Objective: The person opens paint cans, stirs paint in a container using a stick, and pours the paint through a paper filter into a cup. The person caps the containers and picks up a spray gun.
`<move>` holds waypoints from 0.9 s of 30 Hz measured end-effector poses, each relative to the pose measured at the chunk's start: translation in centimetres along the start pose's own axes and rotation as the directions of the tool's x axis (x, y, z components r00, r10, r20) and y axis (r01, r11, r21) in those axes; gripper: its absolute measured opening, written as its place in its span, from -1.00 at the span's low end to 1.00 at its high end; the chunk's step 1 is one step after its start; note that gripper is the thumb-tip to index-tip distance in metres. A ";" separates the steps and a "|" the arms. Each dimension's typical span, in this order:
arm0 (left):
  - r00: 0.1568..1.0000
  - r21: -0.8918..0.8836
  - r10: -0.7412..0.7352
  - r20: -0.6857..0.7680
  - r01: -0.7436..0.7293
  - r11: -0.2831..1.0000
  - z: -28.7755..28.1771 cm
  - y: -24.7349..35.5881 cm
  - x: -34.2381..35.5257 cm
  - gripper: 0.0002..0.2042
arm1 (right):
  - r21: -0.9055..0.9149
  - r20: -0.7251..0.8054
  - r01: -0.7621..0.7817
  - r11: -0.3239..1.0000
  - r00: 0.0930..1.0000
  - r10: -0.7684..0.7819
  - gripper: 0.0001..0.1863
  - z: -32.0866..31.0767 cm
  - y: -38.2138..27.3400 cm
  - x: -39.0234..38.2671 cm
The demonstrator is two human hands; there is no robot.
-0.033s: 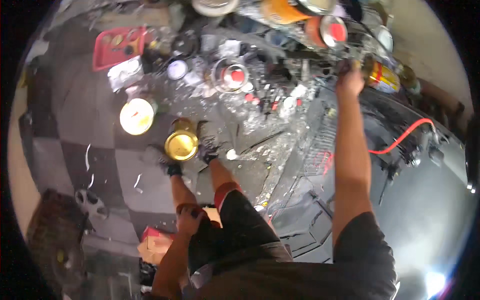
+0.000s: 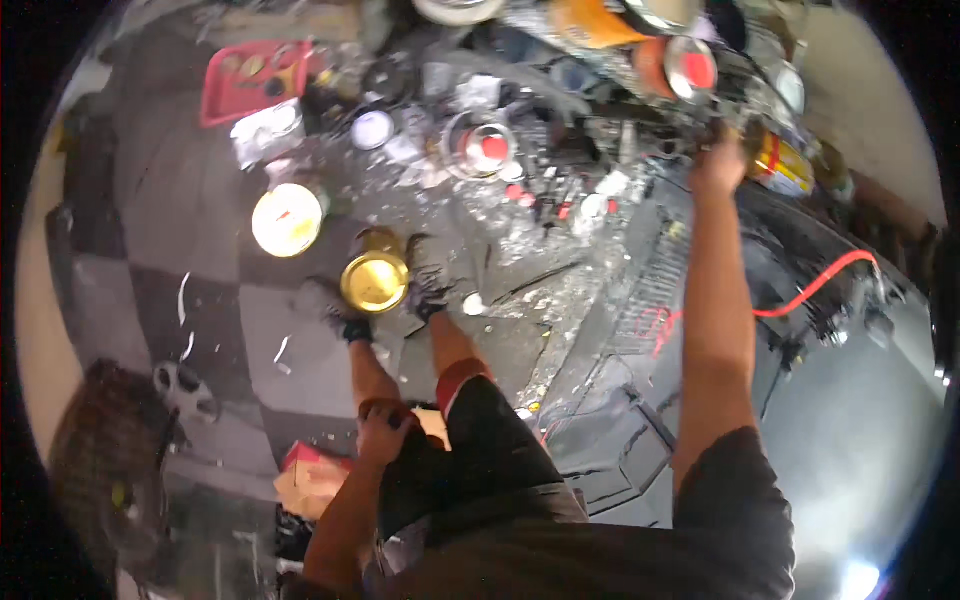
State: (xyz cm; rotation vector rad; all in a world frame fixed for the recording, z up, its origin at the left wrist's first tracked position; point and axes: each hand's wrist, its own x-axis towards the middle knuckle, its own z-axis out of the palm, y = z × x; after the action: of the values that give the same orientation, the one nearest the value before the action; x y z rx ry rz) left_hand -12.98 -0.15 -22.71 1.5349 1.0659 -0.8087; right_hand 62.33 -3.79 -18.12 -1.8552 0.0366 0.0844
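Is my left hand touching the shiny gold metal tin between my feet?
Apart: the head view shows the bare left shin in the gap between left hand and the gold tin.

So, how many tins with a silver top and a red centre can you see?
2: one tin amid the clutter at the upper middle, and a second tin at the upper right, beyond your right hand. Others may be hidden.

head | worn left fisheye | faces down | hands (image 2: 382, 438) nearer than floor (image 2: 175, 200)
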 end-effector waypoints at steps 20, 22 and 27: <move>0.964 0.014 -0.260 -0.049 0.261 0.965 -3.1 1.2 -0.5 -0.52 | -0.472 0.791 0.370 0.800 0.578 0.200 -0.52 14.6 14.8 -37.5; 0.965 0.000 -0.247 -0.085 0.248 0.969 -2.7 -0.7 -1.2 -0.52 | -0.368 0.903 0.422 0.828 0.374 0.211 -0.52 19.3 14.2 -44.0; 0.963 0.000 -0.219 -0.156 0.222 0.975 -5.8 0.4 -0.4 -0.68 | -0.415 0.909 0.532 0.738 0.208 0.362 -0.54 30.3 18.0 -48.8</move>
State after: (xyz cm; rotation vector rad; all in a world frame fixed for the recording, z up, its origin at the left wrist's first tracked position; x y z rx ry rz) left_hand -12.99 5.40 -20.90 1.5312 1.3662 -0.8617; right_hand 11.30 19.31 -40.10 -2.1498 -1.2325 1.4292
